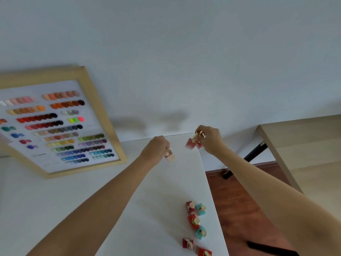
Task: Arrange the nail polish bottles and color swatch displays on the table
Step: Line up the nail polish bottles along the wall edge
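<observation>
My left hand [156, 147] is closed on a beige nail polish bottle [170, 157], held over the white table [55, 196] near its far edge. My right hand [209, 140] is clamped on the gold caps of two pink bottles [191, 144], at the table's far right corner. The framed color swatch display [59, 122] leans against the wall at the table's far left, well apart from both hands. A cluster of red and teal bottles [196, 224] stands along the table's right edge, nearer me. Between that cluster and my hands the surface is bare. Right of the table: wood floor [239, 209] and a second, tan table [302, 137].
</observation>
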`<state>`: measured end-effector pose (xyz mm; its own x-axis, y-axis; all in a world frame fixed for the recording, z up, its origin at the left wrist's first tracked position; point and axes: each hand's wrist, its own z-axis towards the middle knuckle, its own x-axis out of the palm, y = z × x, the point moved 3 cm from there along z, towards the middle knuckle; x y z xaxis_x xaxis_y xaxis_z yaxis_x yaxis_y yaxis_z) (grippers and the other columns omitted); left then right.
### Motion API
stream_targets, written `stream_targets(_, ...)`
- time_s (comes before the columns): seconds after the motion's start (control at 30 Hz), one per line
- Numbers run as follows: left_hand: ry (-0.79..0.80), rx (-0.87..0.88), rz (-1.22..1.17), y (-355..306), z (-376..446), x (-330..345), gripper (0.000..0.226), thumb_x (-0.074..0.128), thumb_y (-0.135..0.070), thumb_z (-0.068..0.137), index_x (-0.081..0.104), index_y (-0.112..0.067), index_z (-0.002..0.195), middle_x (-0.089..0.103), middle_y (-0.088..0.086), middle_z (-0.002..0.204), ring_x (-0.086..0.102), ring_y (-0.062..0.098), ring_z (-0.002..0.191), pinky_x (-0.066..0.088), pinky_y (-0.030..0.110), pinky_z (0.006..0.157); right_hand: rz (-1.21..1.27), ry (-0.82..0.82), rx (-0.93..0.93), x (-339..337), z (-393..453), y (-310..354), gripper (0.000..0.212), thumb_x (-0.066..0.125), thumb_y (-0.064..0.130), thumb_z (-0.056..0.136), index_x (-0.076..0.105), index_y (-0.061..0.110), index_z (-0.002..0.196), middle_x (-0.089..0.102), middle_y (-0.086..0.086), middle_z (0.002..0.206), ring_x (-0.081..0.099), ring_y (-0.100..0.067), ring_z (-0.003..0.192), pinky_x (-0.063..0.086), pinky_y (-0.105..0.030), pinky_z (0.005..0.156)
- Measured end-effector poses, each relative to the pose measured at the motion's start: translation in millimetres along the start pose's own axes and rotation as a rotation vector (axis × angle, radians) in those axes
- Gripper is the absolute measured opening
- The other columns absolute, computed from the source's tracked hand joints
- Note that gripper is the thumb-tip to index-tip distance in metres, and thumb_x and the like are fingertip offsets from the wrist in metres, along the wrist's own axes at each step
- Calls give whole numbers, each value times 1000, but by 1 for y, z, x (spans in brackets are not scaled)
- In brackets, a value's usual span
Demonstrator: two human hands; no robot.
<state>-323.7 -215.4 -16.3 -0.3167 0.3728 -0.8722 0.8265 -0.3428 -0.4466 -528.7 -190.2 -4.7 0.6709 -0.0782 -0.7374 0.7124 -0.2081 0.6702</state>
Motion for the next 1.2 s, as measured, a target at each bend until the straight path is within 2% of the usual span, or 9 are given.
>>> stream_targets(0.2, 46, -2, 47, 7, 47, 6, 23, 63, 0, 80, 68, -3, 103, 59, 14, 115, 57, 33, 103, 47, 34, 86, -38, -14, 15, 29, 42, -5, 10, 62, -2, 78, 62, 4, 86, 62, -19, 82, 56, -33, 71, 45, -35, 62)
stream_targets(0.53, 67, 114, 172, 2, 77, 17, 24, 60, 1, 84, 66, 2, 107, 57, 17, 117, 59, 36, 103, 50, 42, 89, -49, -32, 29, 46, 65, -16, 12, 64, 2, 80, 64, 6, 92, 61, -17, 87, 51, -27, 72, 38, -30, 60)
stream_targets(0.7, -22, 165, 131, 3, 72, 19, 22, 59, 0, 86, 66, -4, 107, 55, 11, 116, 62, 32, 95, 52, 41, 82, -10, -66, 31, 45, 63, -16, 28, 61, 1, 84, 59, 8, 111, 57, -11, 83, 52, -24, 73, 42, -28, 65)
stream_targets(0.77, -64, 188, 97, 5, 69, 22, 31, 61, -2, 85, 63, -9, 116, 55, 8, 119, 63, 31, 93, 53, 40, 80, 29, -77, 51, 43, 59, -17, 29, 61, 1, 85, 54, 7, 113, 55, -10, 79, 54, -27, 71, 46, -32, 63)
stream_targets(0.9, -160, 222, 4, 8, 63, 27, 58, 67, -6, 81, 47, -21, 134, 50, 5, 126, 64, 30, 88, 55, 41, 76, 102, -83, 32, 41, 45, -18, 23, 62, 3, 86, 49, 5, 105, 62, -20, 69, 63, -37, 67, 53, -45, 66)
stream_targets(0.97, -212, 220, -47, 10, 59, 30, 64, 68, -7, 80, 40, -18, 137, 47, 6, 128, 64, 31, 83, 56, 43, 73, 121, -82, 17, 43, 38, -19, 22, 62, 5, 85, 48, 6, 102, 64, -19, 69, 62, -36, 66, 51, -40, 61)
stream_targets(1.07, -282, 149, -169, 17, 53, 38, 72, 74, -13, 74, 35, -16, 135, 41, 5, 122, 62, 26, 78, 56, 41, 66, 141, -60, -7, 49, 30, -20, 21, 63, 8, 85, 49, 9, 101, 63, -14, 78, 62, -29, 69, 45, -22, 53)
stream_targets(1.2, -236, -57, -326, 30, 48, 54, 90, 85, -17, 61, 32, -17, 135, 35, 4, 132, 60, 26, 92, 53, 33, 73, 190, -13, -18, 60, 29, -24, 26, 62, 5, 84, 51, 15, 105, 60, 4, 81, 65, -13, 66, 45, -17, 57)
